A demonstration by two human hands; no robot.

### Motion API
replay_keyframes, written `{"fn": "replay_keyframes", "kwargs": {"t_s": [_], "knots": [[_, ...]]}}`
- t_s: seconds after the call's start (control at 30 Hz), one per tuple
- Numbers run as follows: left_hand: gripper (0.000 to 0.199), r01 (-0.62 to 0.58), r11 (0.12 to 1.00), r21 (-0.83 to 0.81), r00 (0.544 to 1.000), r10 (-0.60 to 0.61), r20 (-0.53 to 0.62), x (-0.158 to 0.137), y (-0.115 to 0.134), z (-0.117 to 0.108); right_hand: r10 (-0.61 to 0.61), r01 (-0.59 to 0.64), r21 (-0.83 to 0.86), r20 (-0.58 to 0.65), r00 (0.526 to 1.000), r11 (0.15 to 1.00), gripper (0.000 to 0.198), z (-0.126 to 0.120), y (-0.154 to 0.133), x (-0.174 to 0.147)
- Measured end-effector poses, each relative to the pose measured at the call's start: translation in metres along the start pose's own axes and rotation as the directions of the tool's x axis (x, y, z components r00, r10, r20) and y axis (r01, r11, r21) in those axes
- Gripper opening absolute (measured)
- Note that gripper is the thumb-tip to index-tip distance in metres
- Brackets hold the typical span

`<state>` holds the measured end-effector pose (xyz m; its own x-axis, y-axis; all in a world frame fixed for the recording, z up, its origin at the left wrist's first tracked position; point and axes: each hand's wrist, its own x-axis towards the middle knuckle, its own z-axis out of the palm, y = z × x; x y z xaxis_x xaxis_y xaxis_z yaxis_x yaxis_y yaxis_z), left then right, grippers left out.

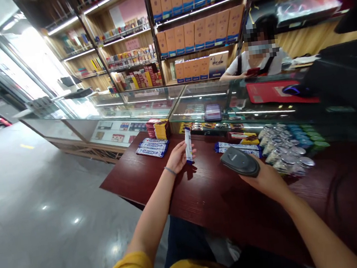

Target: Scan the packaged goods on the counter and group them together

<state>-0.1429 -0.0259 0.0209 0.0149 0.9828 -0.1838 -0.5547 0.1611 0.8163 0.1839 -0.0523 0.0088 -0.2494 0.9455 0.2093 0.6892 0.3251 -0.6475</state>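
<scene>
Above the dark red table [185, 197], my left hand [177, 157] grips a slim blue-and-white packet [188, 145] and holds it upright. My right hand [264, 178] is wrapped round a dark grey barcode scanner [240, 161], its head turned towards the packet. Left of my left hand lies a row of similar blue-and-white packets [152, 148], with a stack of red-and-yellow packs [157, 129] behind it. More blue-and-white packets [241, 147] lie just beyond the scanner, beside a yellow-and-red pack [246, 138].
Several clear containers with silver lids [283, 152] stand at the right, next to blue and green ones [314, 138]. A glass display counter [149, 100] borders the table's far side. Behind it sits a masked person [260, 56], near a red mat [273, 93] and a mouse [296, 90].
</scene>
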Motion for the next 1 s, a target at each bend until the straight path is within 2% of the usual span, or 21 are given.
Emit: {"fn": "replay_keyframes", "kwargs": {"t_s": [0.13, 0.23, 0.3, 0.37, 0.43, 0.5, 0.57, 0.63, 0.7, 0.77, 0.83, 1.0], "knots": [[0.041, -0.164, 0.984, 0.066, 0.967, 0.174, -0.185, 0.0, 0.018, -0.007, -0.025, 0.025, 0.006, -0.024, 0.999, 1.0, 0.06, 0.004, 0.009, 0.002], [0.045, -0.287, 0.921, 0.265, 0.903, 0.352, -0.246, -0.002, 0.038, -0.029, -0.038, 0.038, 0.007, -0.009, 0.999, 0.999, 0.056, 0.004, 0.012, 0.003], [0.042, -0.34, 0.809, 0.481, 0.835, 0.494, -0.242, -0.005, 0.052, -0.053, -0.029, 0.029, -0.003, 0.006, 1.0, 1.0, 0.052, 0.003, 0.013, 0.004], [0.037, -0.356, 0.621, 0.698, 0.766, 0.622, -0.162, -0.011, 0.068, -0.079, -0.017, 0.017, -0.014, 0.009, 1.0, 1.0, 0.052, 0.003, 0.016, 0.005], [0.036, -0.305, 0.416, 0.857, 0.741, 0.668, -0.061, -0.019, 0.083, -0.104, -0.021, 0.021, -0.009, 0.016, 1.0, 1.0, 0.055, 0.004, 0.017, 0.006], [0.035, -0.221, 0.144, 0.965, 0.743, 0.665, 0.071, -0.027, 0.097, -0.125, -0.025, 0.025, -0.005, 0.012, 1.0, 1.0, 0.059, 0.005, 0.018, 0.006], [0.036, -0.162, -0.105, 0.981, 0.759, 0.622, 0.192, -0.034, 0.107, -0.141, -0.015, 0.015, -0.015, 0.006, 1.0, 1.0, 0.06, 0.005, 0.018, 0.005], [0.036, -0.126, -0.291, 0.949, 0.801, 0.535, 0.27, -0.036, 0.116, -0.153, -0.006, 0.006, -0.027, -0.002, 1.0, 1.0, 0.06, 0.005, 0.018, 0.005], [0.034, -0.113, -0.42, 0.9, 0.854, 0.422, 0.304, -0.034, 0.122, -0.163, -0.014, 0.014, -0.029, 0.004, 1.0, 0.999, 0.061, 0.005, 0.019, 0.005], [0.034, -0.131, -0.505, 0.853, 0.894, 0.312, 0.322, -0.03, 0.127, -0.171, -0.02, 0.02, -0.028, -0.009, 1.0, 0.999, 0.064, 0.006, 0.02, 0.005], [0.037, -0.166, -0.547, 0.82, 0.912, 0.232, 0.339, -0.025, 0.131, -0.177, -0.021, 0.021, -0.024, -0.019, 1.0, 0.999, 0.065, 0.006, 0.02, 0.005], [0.039, -0.231, -0.542, 0.808, 0.917, 0.155, 0.367, -0.019, 0.132, -0.183, -0.03, 0.028, -0.027, -0.044, 0.999, 0.999, 0.06, 0.007, 0.016, 0.004]]}}
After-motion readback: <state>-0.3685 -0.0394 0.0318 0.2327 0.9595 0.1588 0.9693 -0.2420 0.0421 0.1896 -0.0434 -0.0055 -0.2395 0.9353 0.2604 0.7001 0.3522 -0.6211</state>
